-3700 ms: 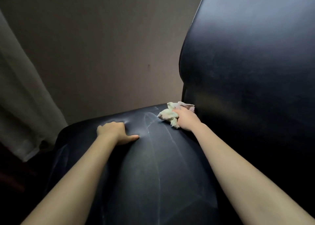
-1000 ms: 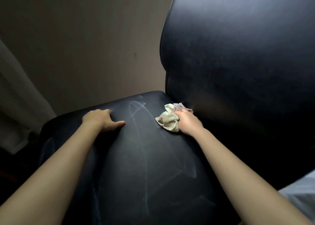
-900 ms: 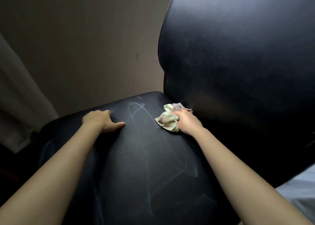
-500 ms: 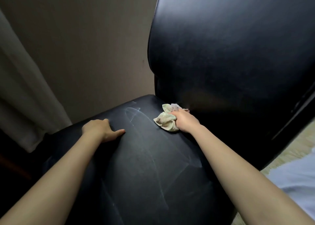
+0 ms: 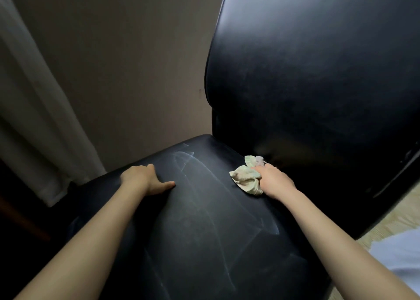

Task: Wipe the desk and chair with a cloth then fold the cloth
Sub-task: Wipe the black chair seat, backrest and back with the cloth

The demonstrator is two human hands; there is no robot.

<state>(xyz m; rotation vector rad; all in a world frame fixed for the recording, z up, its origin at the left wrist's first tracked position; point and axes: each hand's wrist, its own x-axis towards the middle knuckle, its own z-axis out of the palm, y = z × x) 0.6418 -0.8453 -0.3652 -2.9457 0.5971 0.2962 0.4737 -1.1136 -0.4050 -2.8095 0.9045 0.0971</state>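
Right hand gripped the crumpled cloth on the chair seat; left hand apparently clutched its edge.

Streaked black chair seat under a crumpled cloth

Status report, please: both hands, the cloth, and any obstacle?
Right hand grips crumpled cloth on chair seat, beside backrest. Left hand holds seat edge, fingers curled. No obstacle seen on seat.
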